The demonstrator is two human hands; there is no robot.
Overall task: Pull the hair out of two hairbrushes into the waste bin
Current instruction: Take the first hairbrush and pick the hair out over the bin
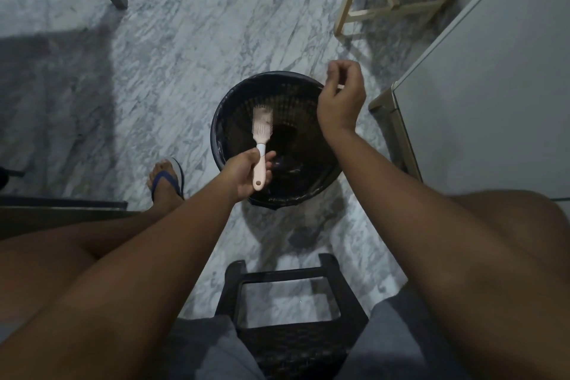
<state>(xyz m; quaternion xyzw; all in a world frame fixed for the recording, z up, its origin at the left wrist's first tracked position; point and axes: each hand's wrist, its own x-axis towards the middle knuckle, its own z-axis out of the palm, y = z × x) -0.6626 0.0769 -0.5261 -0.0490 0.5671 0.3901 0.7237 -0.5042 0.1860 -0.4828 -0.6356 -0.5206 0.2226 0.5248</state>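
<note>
A pink-and-white hairbrush (262, 122) hangs over the black waste bin (216, 133), bristles up, with a pale tuft of hair caught in its head. My left hand (243, 176) grips the brush by its pink handle at the bin's near-left rim. My right hand (340, 99) is raised above the bin's right rim with fingers curled and thumb and fingertips pinched together on what looks like a small pale wisp of hair. The bin is lined with a dark bag, and its contents are too dark to make out. Only one brush is in view.
I sit on a black woven stool (277, 274) with the bin on the marble floor between my knees. A white cabinet (493, 86) stands close on the right, a wooden frame (385, 6) behind it. My foot in a blue flip-flop (166, 182) is left of the bin.
</note>
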